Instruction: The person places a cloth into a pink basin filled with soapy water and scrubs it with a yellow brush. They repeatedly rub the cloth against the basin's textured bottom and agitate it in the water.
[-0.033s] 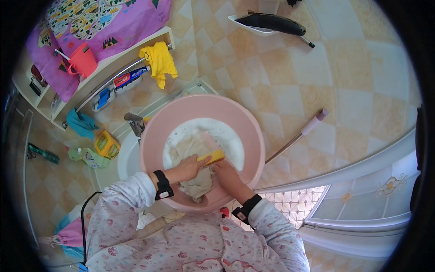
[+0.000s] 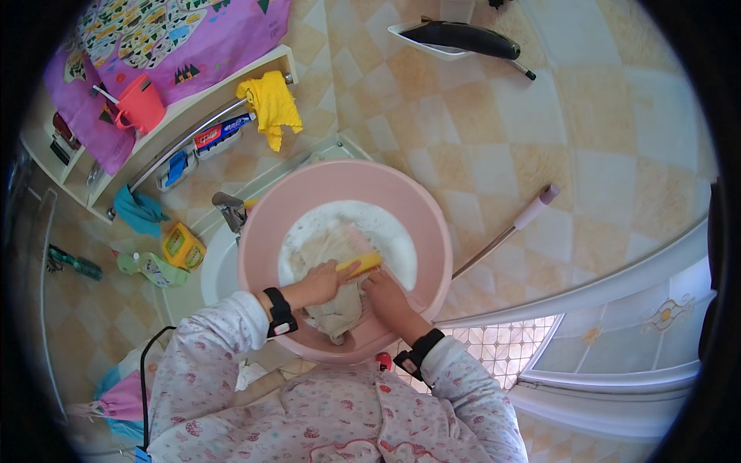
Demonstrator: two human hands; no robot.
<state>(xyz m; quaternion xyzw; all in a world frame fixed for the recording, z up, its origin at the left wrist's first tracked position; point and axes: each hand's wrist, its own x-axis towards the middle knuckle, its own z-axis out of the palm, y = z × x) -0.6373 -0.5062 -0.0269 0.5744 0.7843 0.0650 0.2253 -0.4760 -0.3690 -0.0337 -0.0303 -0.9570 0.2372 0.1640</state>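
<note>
A large pink basin (image 2: 340,179) with white suds (image 2: 394,231) stands before me. In it lies a wet beige cloth (image 2: 332,309), spread over a pink ridged surface like a washboard (image 2: 360,241). My left hand (image 2: 317,282) grips a yellow scrubbing brush (image 2: 359,265), its bristle side pressed down on the cloth. Just right of the brush end, my right hand (image 2: 385,294) is closed on the cloth's edge; its fingertips are partly hidden. Both wrists wear black bands.
The basin sits over a white sink with a metal faucet (image 2: 228,210). Left of it stand a yellow bottle (image 2: 184,247) and a pale green spray bottle (image 2: 152,268). A shelf rail holds a yellow cloth (image 2: 272,108). A pole (image 2: 509,231) leans at the basin's right.
My left hand and the brush have shifted very slightly; both hands keep their hold.
</note>
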